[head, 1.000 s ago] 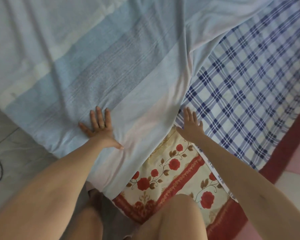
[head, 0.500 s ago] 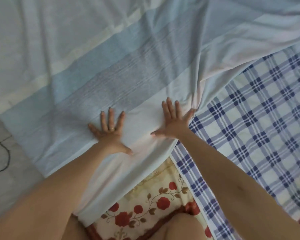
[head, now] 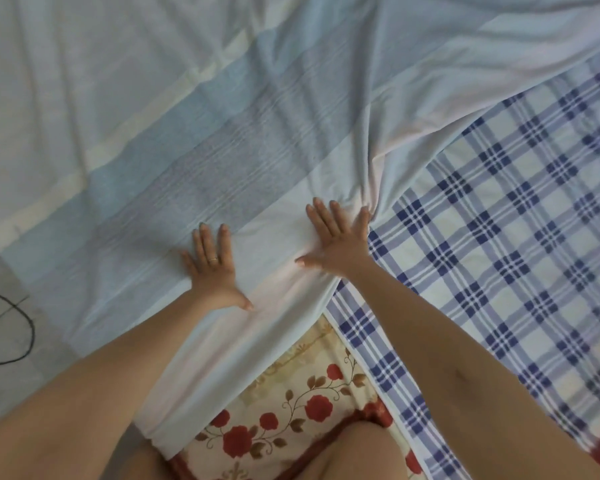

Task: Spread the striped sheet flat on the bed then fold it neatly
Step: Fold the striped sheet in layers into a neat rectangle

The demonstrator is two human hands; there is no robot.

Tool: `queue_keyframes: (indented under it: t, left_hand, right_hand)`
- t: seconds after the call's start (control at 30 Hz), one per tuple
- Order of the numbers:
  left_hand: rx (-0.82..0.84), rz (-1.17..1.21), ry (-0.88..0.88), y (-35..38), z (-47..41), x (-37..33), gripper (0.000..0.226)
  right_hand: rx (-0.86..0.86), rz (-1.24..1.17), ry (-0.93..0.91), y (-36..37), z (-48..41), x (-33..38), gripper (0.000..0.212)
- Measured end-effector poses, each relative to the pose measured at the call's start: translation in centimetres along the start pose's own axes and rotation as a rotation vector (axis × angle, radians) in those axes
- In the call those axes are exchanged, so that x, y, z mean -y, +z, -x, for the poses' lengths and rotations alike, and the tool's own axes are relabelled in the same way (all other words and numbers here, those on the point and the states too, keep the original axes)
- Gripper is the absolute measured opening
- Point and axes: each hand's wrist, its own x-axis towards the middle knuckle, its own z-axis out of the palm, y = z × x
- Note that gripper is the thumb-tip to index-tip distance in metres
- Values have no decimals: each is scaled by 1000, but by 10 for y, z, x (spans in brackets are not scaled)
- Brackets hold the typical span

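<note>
both flat, spread hands, left hand [head: 212,268] and right hand [head: 338,241], press the soft creased striped sheet [head: 243,140].

Reaching forward with both bare arms [head: 118,358]. Pressing left hand [head: 212,268] palm-down, fingers [head: 207,239] straight and spread; holding right hand [head: 336,242] flat just right of it, slightly farther.

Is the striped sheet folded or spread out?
Spread but wrinkled: sheet lies open under the left hand and right hand, bunched beside the right.
</note>
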Motion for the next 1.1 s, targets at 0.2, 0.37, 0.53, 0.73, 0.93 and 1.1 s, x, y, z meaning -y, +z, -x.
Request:
queue_keyframes:
  t: [0.2,0.37,0.53,0.73,0.93,1.1]
  left_hand:
    - [-183,196,87,-51,-37,-87,155]
    - [-108,194,-173,-79,-84,-159,176]
    - [-63,163,-271,-82,-92,-165,177]
    - [50,146,-317,-87,-101,-171,178]
    - [48,148,-326,-96,-101,-182,178]
    - [80,226,-317,-106,-95,-179,175]
  right_hand:
    - [-131,-350,688,-32,-12,-127,84]
    - [-713,-140,130,-71,-64,-144,68]
    - [-451,294,-573,-81,-134,-147,68]
    - [-327,38,67,-126,-182,-233,77]
    - [-79,-194,230,-147,-183,-237,99]
    - [79,-358,426,-162,-172,-217,114]
